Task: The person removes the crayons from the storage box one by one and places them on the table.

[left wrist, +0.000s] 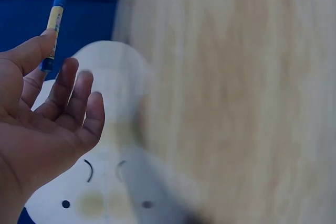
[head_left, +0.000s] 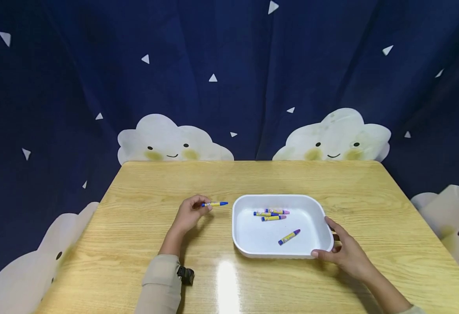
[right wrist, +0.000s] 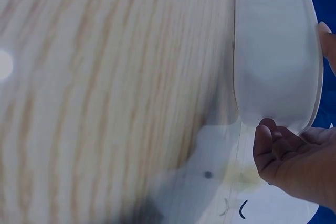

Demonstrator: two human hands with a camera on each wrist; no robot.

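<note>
My left hand [head_left: 190, 213] pinches a blue crayon [head_left: 215, 204] with a yellow wrapper, just left of the white tray [head_left: 249, 244]. In the left wrist view the crayon [left wrist: 54, 24] sits between thumb and forefinger, its blue tip away from the palm, the other fingers loosely bent. My right hand [head_left: 348, 253] grips the tray's right end, thumb on the near rim and fingers against the side. Inside the tray a purple crayon [head_left: 289, 237] lies apart near the front. Three more crayons lie close together farther back, among them a pink-tipped crayon [head_left: 273, 218].
The tray stands on a wooden table [head_left: 135, 226]. Behind the table hangs a dark blue curtain [head_left: 229, 52] with white triangles. Cloud-shaped cutouts [head_left: 170, 139] with drawn faces line its far edge and sides. A black strap device [head_left: 186, 275] sits on the left wrist.
</note>
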